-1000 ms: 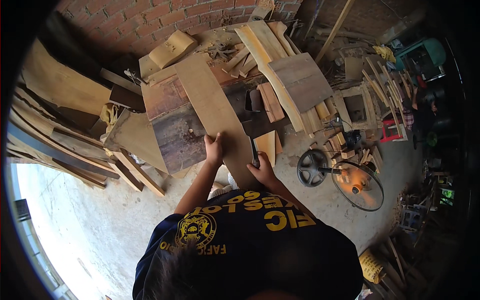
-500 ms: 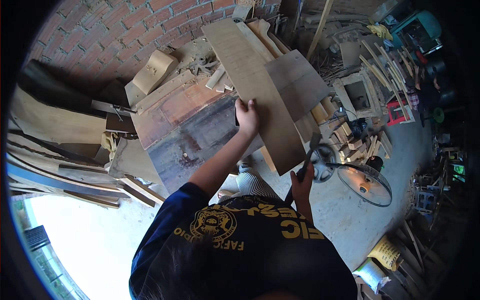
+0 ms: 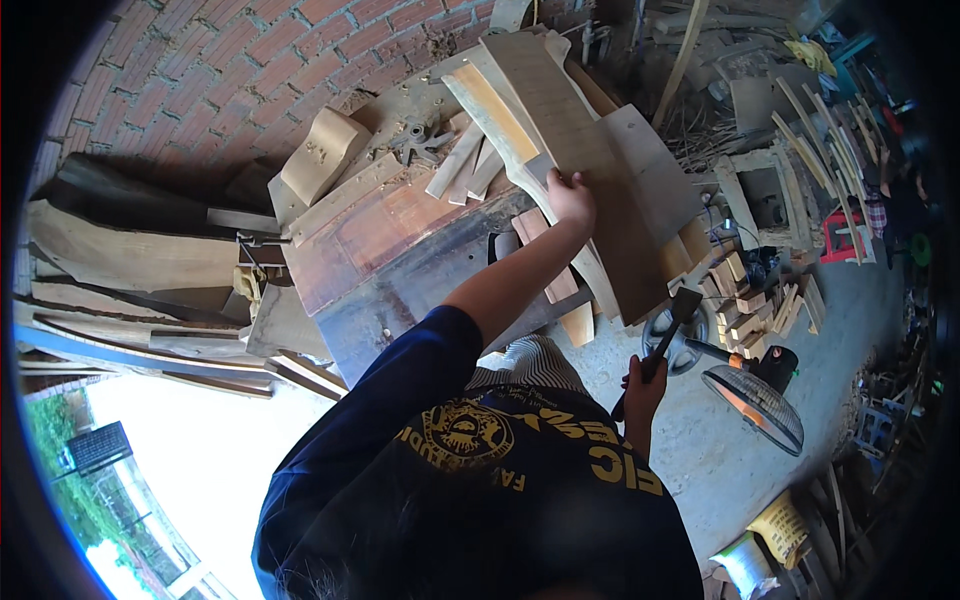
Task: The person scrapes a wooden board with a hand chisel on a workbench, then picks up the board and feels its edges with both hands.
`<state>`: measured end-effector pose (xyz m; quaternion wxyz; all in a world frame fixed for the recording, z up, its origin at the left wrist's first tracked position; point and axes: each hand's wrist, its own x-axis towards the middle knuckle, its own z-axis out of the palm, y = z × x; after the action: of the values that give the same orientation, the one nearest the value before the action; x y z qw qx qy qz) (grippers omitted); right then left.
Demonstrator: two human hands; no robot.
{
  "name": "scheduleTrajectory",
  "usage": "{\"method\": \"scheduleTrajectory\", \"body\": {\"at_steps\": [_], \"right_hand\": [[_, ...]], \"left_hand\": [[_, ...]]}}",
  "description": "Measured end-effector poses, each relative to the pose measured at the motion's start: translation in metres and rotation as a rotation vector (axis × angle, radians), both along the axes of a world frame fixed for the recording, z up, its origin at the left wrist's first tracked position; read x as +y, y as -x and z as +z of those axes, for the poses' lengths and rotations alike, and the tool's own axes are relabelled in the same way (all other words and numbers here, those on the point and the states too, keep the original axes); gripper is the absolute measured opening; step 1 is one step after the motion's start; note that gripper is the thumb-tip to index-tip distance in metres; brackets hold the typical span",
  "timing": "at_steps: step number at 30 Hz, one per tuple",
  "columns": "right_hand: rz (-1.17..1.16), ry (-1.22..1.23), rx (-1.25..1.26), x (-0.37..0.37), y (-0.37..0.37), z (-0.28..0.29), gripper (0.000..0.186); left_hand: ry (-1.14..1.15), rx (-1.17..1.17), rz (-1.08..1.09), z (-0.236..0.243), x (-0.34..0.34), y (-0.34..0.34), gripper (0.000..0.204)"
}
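Note:
My left hand [image 3: 574, 200] grips the left edge of a long, flat brown wooden board [image 3: 622, 245], its fingers bent over the top face. The board slants from the far end of the workbench [image 3: 365, 285] toward me, lying over other pieces of wood. A curved, pale-edged plank [image 3: 508, 125] shows beside it. Lower right, my right hand [image 3: 643, 392] is closed round the handle of a dark tool with a flat, squarish head [image 3: 684, 306], whose kind I cannot make out. The tool's head is near the board's close end.
A curved wooden block [image 3: 325, 155] and short wood offcuts [image 3: 468, 165] lie on the bench by a brick wall. Large slabs [image 3: 130, 250] lean at left. On the right are a fan [image 3: 752, 405], stacked wood blocks [image 3: 740, 300] and sacks [image 3: 780, 530].
The board has shifted rightward over the bench with my left hand, uncovering the curved plank and more offcuts. The right hand still holds the tool. The whole view has also shifted.

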<state>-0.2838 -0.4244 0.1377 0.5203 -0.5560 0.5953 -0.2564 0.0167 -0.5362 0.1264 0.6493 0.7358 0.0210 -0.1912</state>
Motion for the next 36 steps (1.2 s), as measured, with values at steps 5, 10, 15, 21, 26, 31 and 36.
{"method": "scheduleTrajectory", "body": {"at_steps": [5, 10, 15, 21, 26, 31, 36], "right_hand": [[0.122, -0.002, -0.02, -0.017, -0.005, 0.004, 0.022], [0.27, -0.083, -0.043, -0.035, -0.039, 0.043, 0.02], [0.514, -0.158, -0.076, -0.055, -0.062, 0.054, 0.034], [0.871, -0.327, -0.277, -0.055, -0.137, 0.078, 0.066], [1.072, -0.488, -0.242, -0.044, -0.224, 0.059, 0.064], [1.181, -0.368, -0.021, -0.009, -0.316, 0.01, 0.06], [1.262, -0.349, -0.008, -0.012, -0.365, -0.016, 0.065]], "left_hand": [[-0.071, 0.142, -0.005, -0.002, -0.007, -0.002, 0.035], [-0.293, -0.009, -0.344, -0.018, 0.008, -0.028, 0.036], [-0.005, 0.396, -0.801, 0.003, 0.056, -0.064, 0.026], [0.204, 0.087, -0.398, -0.021, 0.207, -0.085, 0.025], [-0.746, -0.359, 0.387, -0.079, 0.388, -0.058, 0.033], [-1.218, 0.221, 0.65, -0.118, 0.492, -0.019, 0.054], [-1.257, 0.098, 0.488, -0.116, 0.504, -0.005, 0.064]]}}
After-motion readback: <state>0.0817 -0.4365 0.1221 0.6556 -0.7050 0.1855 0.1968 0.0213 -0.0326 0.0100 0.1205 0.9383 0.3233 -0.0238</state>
